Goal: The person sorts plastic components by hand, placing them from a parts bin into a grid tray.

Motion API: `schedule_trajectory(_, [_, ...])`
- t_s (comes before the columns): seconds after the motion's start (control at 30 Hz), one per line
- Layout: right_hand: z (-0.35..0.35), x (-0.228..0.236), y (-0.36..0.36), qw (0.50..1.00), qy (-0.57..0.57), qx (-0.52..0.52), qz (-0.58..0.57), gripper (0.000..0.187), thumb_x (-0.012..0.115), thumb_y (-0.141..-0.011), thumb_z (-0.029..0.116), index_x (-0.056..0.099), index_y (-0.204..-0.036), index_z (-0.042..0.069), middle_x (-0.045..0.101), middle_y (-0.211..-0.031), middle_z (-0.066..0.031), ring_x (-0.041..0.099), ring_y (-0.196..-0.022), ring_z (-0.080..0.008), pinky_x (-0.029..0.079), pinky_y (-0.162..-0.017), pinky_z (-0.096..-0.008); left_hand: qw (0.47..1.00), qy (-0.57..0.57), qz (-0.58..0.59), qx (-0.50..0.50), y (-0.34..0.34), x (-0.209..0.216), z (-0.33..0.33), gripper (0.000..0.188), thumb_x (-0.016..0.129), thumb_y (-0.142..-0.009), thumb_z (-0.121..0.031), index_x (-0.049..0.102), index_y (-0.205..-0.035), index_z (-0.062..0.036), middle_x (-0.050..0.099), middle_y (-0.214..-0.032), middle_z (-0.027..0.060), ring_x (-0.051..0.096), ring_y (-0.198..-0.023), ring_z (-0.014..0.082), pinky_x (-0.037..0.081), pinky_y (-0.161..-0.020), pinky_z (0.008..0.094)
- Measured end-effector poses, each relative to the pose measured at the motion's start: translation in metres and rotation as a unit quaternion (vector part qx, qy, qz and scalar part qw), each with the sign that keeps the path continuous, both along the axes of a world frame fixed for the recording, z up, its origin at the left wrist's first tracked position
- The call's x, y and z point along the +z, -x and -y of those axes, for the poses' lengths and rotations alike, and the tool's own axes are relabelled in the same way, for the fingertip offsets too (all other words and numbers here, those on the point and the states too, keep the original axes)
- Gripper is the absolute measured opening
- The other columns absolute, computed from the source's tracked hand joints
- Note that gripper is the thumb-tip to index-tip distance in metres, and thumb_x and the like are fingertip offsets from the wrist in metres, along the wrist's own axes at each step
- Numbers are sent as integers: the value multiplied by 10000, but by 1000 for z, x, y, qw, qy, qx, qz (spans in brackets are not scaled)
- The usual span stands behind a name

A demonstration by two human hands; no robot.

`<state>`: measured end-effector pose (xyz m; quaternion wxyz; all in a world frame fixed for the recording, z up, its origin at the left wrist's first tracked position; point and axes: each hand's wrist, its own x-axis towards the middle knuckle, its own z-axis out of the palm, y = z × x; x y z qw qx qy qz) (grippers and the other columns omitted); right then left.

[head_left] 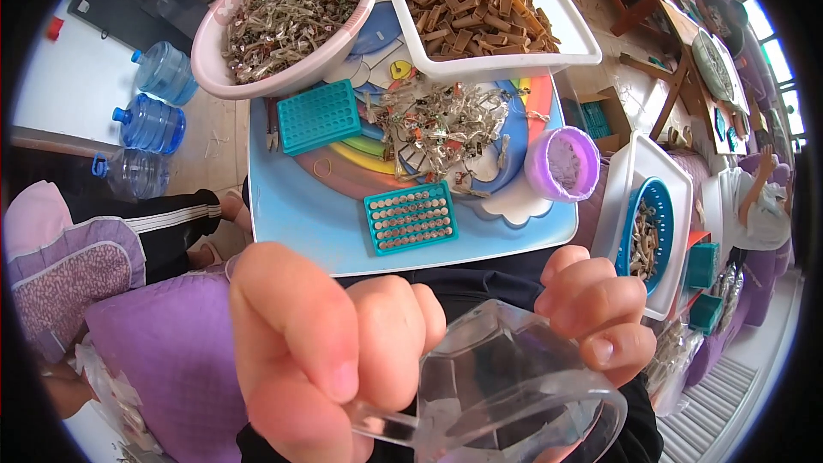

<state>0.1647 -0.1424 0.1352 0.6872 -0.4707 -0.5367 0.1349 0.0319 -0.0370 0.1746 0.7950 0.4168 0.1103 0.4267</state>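
Close to the camera, my left hand [317, 334] is closed around the handle of a clear, faceted plastic cup [493, 369]. My right hand [600, 313] curls its fingers over the cup's far right side. The cup tilts toward me, and I cannot tell whether anything is in it. Beyond my hands, on a low blue table [291, 223] with a rainbow print, lies a teal rack [411, 246] filled with rows of small round pieces. Farther left is a second teal rack [319, 116] with bare holes. A loose pile of small clear and metallic parts [441, 124] lies between them.
A pink basin [206, 56] of similar parts and a white tub [514, 66] of brown pieces stand at the table's far edge. A purple bucket [591, 163] sits at the right. Beside the table are a blue basket [628, 231], water bottles [154, 124] and another person [81, 249].
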Motion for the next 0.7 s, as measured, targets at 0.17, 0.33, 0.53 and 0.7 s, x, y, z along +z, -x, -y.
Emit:
schedule_trajectory(0.17, [7,-10,-5,998,-28,51,7,581,773,-649,469,509,-1097,209,455,-953,-52,492,-819,-222,348,-742,-386,1000,-14,-4,1,7,4,5,298,373,-947,-447,322,-860,-166,331,-527,-36,241,-512,105,254,-560,278])
schedule_trajectory(0.33, [11,-6,-9,997,-30,69,14,542,754,-681,446,515,-1121,238,467,-977,-44,490,-846,-221,335,-778,-394,994,-44,-50,-86,13,17,-6,323,368,-938,-476,324,-854,-168,332,-510,-22,243,-527,125,254,-570,298])
schedule_trajectory(0.53, [12,-4,-21,992,-30,116,35,415,667,-797,364,526,-1178,279,484,-1032,-35,489,-886,-228,330,-824,-421,998,-22,-52,-34,16,22,0,321,432,-922,-462,326,-851,-167,340,-535,-28,235,-540,114,243,-601,294])
schedule_trajectory(0.7, [13,-2,-25,988,-29,141,56,448,655,-807,346,515,-1232,316,482,-1059,-22,479,-926,-226,320,-850,-431,991,-19,130,-5,-7,20,16,311,494,-899,-447,407,-978,-159,405,-632,-27,263,-624,122,248,-629,296])
